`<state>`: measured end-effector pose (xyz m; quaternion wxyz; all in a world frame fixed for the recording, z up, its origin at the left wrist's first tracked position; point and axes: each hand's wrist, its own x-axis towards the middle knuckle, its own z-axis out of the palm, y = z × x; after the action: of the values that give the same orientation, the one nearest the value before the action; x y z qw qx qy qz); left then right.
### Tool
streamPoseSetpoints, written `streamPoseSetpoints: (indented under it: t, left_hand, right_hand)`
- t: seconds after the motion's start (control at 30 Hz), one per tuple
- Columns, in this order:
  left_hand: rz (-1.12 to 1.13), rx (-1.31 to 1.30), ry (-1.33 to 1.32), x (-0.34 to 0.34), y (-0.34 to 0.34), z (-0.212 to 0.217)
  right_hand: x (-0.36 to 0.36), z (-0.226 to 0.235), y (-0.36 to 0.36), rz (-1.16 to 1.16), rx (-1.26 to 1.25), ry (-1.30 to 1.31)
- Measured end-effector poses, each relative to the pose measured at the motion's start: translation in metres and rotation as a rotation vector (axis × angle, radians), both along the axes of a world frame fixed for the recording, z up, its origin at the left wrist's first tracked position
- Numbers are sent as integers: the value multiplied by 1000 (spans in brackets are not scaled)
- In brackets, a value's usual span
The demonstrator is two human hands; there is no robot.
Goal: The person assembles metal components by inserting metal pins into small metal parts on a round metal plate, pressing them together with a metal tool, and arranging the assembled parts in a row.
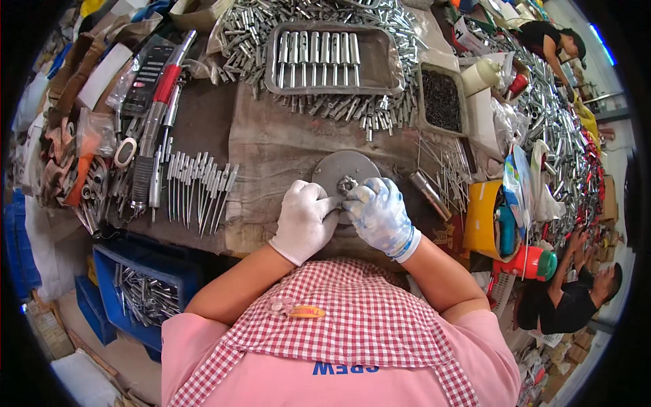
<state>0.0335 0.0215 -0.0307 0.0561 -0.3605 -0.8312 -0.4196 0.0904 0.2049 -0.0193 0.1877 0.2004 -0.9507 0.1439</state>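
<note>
My left hand (306, 218), in a white knit glove, and my right hand (381, 216), in a white glove stained blue, meet over a round grey metal disc (336, 165) on the bench. Both have their fingers closed in a pinch, thumbs close together. What they pinch is hidden behind the fingers. A small clump of metal bits (347, 183) lies on the disc just beyond the fingertips. Further back, a metal tray (380, 68) holds a row of silver tubular parts with thin shafts (319, 57). More such parts with thin rods (200, 183) lie in rows left of my left hand.
Loose silver parts (244, 41) are heaped around the tray. Right of it stands a bin of small dark pins (442, 98). A metal cylinder (430, 195) and thin rods (444, 166) lie right of my right hand. A blue crate (183, 268) sits below left. Two other people are at the right.
</note>
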Motion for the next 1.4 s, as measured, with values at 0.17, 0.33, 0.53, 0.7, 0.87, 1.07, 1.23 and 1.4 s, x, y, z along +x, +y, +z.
streamPoseSetpoints:
  t: [0.17,0.33,0.53,0.7,0.87,1.07,1.23,1.4]
  left_hand:
    - [-9,-9,-19,-2,-2,-1]
    - [-55,22,67,-9,6,-2]
    - [-66,-40,199,-6,4,0]
    - [-69,-25,112,2,6,4]
    - [-98,-72,81,0,9,4]
    - [-106,-71,93,0,8,3]
    - [-102,-68,144,-1,1,6]
    - [-139,-39,169,-7,7,0]
  right_hand:
    - [-3,9,-9,-9,75,-43]
    - [-12,22,-3,-28,139,-125]
    - [-27,22,-19,-12,177,-205]
    - [-30,5,-28,-42,229,-197]
    - [-20,-5,-8,-84,111,-149]
    - [-21,3,-6,-99,146,-253]
    - [-26,5,-7,-41,46,-311]
    - [-3,11,2,-87,-214,-213]
